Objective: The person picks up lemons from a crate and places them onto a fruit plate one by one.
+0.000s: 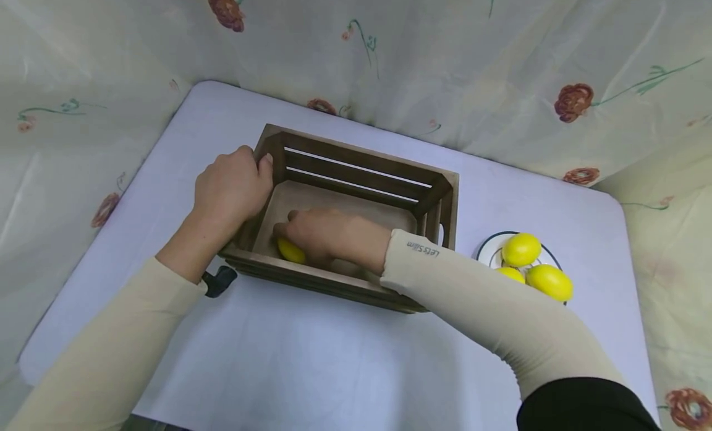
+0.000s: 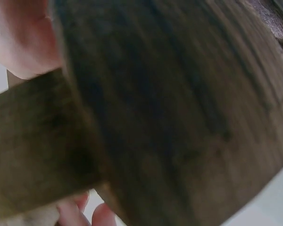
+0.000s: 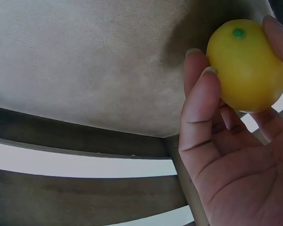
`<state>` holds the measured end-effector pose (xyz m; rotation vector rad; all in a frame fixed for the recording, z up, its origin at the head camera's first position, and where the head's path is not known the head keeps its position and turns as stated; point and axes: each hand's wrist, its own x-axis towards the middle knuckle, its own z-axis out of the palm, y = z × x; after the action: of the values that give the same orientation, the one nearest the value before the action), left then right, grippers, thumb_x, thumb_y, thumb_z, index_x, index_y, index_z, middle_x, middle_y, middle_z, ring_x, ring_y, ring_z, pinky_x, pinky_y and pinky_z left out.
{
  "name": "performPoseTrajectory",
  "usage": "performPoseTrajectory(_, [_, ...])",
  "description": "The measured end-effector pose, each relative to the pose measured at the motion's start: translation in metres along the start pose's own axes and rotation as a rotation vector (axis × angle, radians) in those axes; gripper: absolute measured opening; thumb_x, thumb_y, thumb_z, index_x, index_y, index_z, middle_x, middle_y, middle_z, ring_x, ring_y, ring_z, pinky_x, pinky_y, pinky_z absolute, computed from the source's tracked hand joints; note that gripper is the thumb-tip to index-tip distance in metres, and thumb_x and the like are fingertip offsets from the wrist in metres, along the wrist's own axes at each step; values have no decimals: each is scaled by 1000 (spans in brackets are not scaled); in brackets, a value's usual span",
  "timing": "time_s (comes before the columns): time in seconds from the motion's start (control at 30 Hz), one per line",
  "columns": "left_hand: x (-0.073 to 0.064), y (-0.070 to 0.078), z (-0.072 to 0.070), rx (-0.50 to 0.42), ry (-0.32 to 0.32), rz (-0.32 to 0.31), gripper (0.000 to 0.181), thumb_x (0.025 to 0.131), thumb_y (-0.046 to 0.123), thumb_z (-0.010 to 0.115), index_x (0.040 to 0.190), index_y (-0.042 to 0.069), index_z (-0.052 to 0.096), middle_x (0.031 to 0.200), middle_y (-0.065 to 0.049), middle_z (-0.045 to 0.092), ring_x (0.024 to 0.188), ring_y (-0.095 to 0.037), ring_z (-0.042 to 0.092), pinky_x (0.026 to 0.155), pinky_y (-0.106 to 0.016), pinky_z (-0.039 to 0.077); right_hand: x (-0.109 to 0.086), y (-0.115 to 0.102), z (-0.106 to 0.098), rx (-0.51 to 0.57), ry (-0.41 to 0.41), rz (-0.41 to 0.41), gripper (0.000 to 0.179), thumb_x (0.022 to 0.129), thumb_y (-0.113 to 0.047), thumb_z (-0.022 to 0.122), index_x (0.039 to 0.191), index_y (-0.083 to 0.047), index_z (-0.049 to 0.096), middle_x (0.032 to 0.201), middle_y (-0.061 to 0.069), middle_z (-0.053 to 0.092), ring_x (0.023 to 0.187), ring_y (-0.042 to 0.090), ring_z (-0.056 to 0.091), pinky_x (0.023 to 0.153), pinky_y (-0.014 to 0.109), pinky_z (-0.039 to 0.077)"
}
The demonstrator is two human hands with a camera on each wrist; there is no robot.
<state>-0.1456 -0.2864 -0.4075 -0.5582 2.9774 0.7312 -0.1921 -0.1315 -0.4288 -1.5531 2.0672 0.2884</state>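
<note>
A slatted brown wooden crate (image 1: 350, 171) stands on the white table. My left hand (image 1: 233, 183) grips the crate's left end, fingers curled over its top edge; the left wrist view has the dark wood (image 2: 179, 117) filling most of it. Inside the crate, near its left front corner, my right hand (image 1: 317, 233) holds a yellow lemon (image 3: 245, 66) with a green tip, between thumb and fingers. In the head view most of that lemon is hidden behind the hand. The crate floor (image 3: 94, 61) shows close beside the lemon.
Right of the crate sits a white plate (image 1: 489, 250) with a dark rim, bearing several yellow lemons (image 1: 521, 250). My right forearm passes over the crate's front right corner. A flower-patterned curtain (image 1: 389, 60) hangs behind the white table (image 1: 334, 357).
</note>
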Motion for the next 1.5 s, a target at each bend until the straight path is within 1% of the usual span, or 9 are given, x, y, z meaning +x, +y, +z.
performPoseTrajectory(0.23, [-1, 0, 0, 0, -1, -3, 54, 110, 37, 36, 108, -9, 63, 99, -33, 67, 83, -50, 68, 62, -60, 53, -8, -1, -6, -31, 13, 15, 48, 90, -14, 75, 136, -18, 58, 110, 7, 61, 90, 22, 61, 75, 37, 55])
performPoseTrajectory(0.4, [-2, -1, -1, 1, -2, -6, 53, 110, 37, 36, 107, -9, 63, 97, -33, 67, 80, -48, 67, 59, -57, 52, -18, 1, -16, -46, 42, 41, 51, 91, -29, 76, 137, -20, 56, 109, 4, 59, 86, 20, 61, 69, 36, 54])
performPoseTrajectory(0.53, [-2, -3, -1, 5, -1, -7, 53, 110, 37, 36, 107, -10, 62, 96, -32, 67, 79, -48, 67, 59, -57, 53, -27, 2, -25, -43, 43, 56, 59, 90, -37, 78, 141, -20, 53, 111, 2, 58, 85, 19, 61, 70, 34, 53])
performPoseTrajectory(0.63, [-2, -4, -1, 8, 1, -9, 54, 110, 37, 36, 107, -10, 62, 97, -33, 67, 80, -48, 67, 60, -58, 53, -33, 2, -30, -32, 45, 50, 63, 88, -37, 82, 141, -20, 52, 112, 2, 57, 85, 19, 61, 70, 34, 52])
performPoseTrajectory(0.83, [-2, -4, 0, 8, -6, -11, 52, 110, 36, 36, 106, -9, 62, 97, -33, 67, 82, -48, 67, 61, -58, 52, -50, 1, -36, -47, 81, 9, 61, 88, -34, 83, 139, -19, 53, 113, 5, 56, 82, 20, 61, 68, 34, 53])
performPoseTrajectory(0.97, [-1, -4, 1, 11, -1, -3, 52, 110, 35, 36, 106, -10, 62, 98, -33, 67, 83, -49, 67, 62, -59, 53, -62, 1, -38, -49, 110, 7, 62, 88, -33, 82, 140, -19, 53, 114, 5, 56, 80, 20, 61, 69, 35, 53])
performPoseTrajectory(1.23, [0, -3, 2, 11, 25, 26, 51, 110, 32, 35, 104, -11, 62, 97, -35, 67, 83, -51, 68, 62, -61, 53, -91, 9, -43, 45, 164, 48, 65, 88, -33, 80, 145, -21, 52, 116, 4, 55, 84, 21, 61, 73, 37, 53])
performPoseTrajectory(1.33, [0, -2, 2, 12, 39, 35, 51, 110, 32, 36, 103, -10, 63, 98, -35, 67, 85, -52, 68, 63, -62, 53, -106, 14, -47, 68, 196, 58, 67, 88, -33, 79, 147, -21, 52, 114, 3, 55, 84, 20, 60, 74, 36, 53])
performPoseTrajectory(1.5, [1, 0, 2, 16, 52, 41, 50, 110, 32, 37, 102, -10, 64, 98, -36, 67, 86, -54, 68, 65, -64, 53, -134, 18, -55, 74, 244, 92, 67, 88, -36, 79, 148, -24, 52, 113, 1, 55, 82, 19, 59, 68, 35, 53])
